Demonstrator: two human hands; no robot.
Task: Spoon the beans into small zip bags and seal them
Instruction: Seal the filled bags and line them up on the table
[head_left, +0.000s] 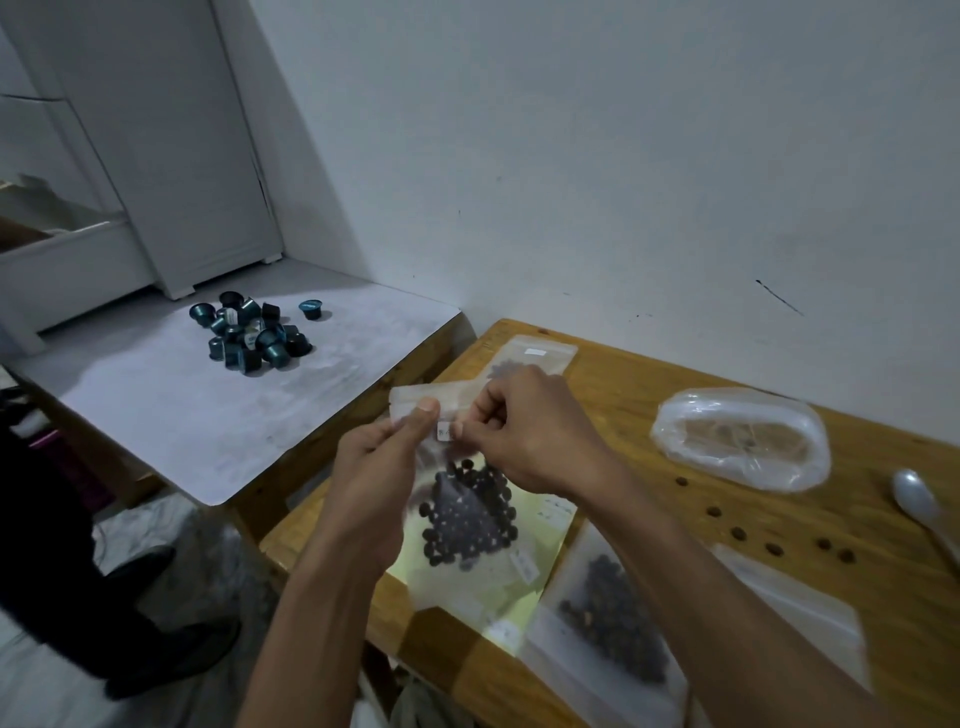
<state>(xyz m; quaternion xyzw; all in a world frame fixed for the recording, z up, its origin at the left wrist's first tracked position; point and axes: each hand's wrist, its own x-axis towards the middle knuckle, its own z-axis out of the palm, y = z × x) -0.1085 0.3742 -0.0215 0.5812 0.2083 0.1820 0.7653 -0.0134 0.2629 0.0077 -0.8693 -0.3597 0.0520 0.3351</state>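
- Above the yellow wooden table (649, 384): small translucent zip bag (462, 499) of dark round beans (467, 512), lifted, pinched along its top edge by left hand (384, 457) and right hand (524, 431).
- Near the right edge: grey plastic spoon (917, 501), loose beans beside.
- Below the right forearm: second filled translucent bag (608, 623), flat.

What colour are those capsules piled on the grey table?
Dark teal-blue, some nearly black; the capsules show in the head view, the only one.

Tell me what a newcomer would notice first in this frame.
First, the left hand and right hand pinching the top of a zip bag of dark beans, held centre frame above the wooden table. Next, the pile of blue capsules on the white table at left, then the spoon at the right edge.
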